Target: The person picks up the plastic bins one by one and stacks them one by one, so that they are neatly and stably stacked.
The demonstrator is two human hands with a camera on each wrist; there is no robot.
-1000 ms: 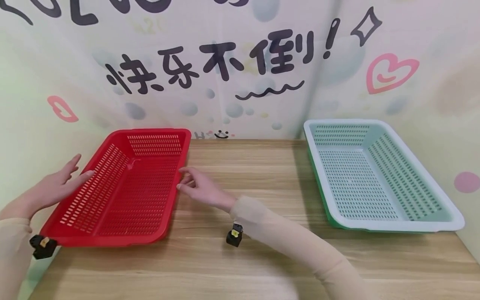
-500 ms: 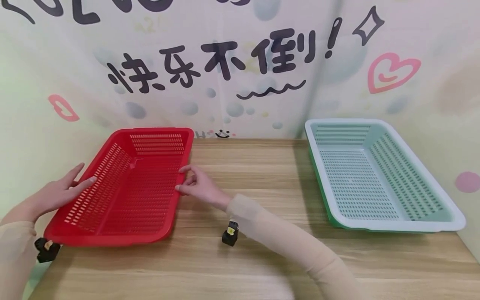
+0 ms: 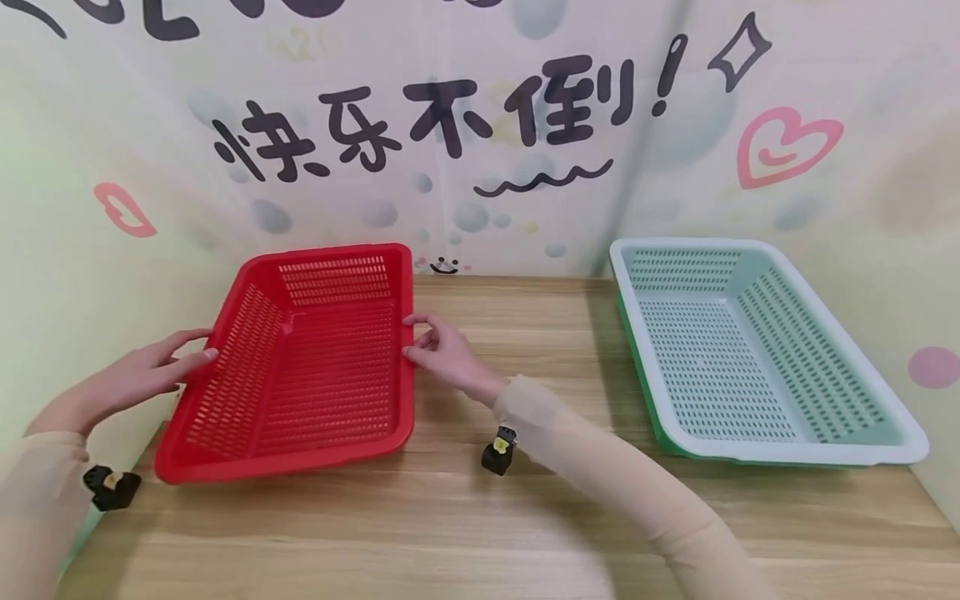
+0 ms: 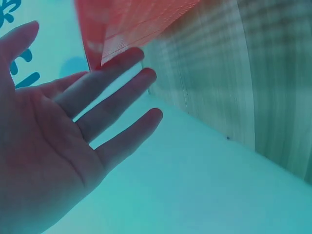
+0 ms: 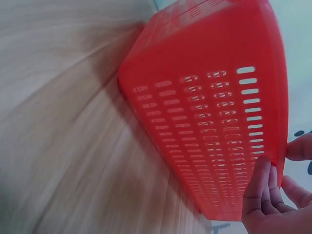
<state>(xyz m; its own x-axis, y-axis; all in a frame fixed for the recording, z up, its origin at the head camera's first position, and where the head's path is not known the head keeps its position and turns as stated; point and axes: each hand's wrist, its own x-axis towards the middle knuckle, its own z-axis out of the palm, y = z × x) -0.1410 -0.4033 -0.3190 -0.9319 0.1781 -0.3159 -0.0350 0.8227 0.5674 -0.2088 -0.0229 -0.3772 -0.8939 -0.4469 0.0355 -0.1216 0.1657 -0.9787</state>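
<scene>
Left hand (image 3: pixel 138 379) touches the red basket (image 3: pixel 330 371) straight-fingered, right hand (image 3: pixel 453 360) pinches its rim, green basket (image 3: pixel 712 371) well apart.

Smooth, softly glossy plastic is seen in the red basket (image 3: pixel 285 467), its walls pierced with slots. The green basket (image 3: pixel 802 452) also looks moulded in plastic, with a duller sheen. The table (image 3: pixel 360 533) is surfaced in smooth wood grain, faintly shiny. Matt, cloth-like material is shown by the sleeves (image 3: pixel 615 475) and backdrop (image 3: pixel 510 242).
</scene>
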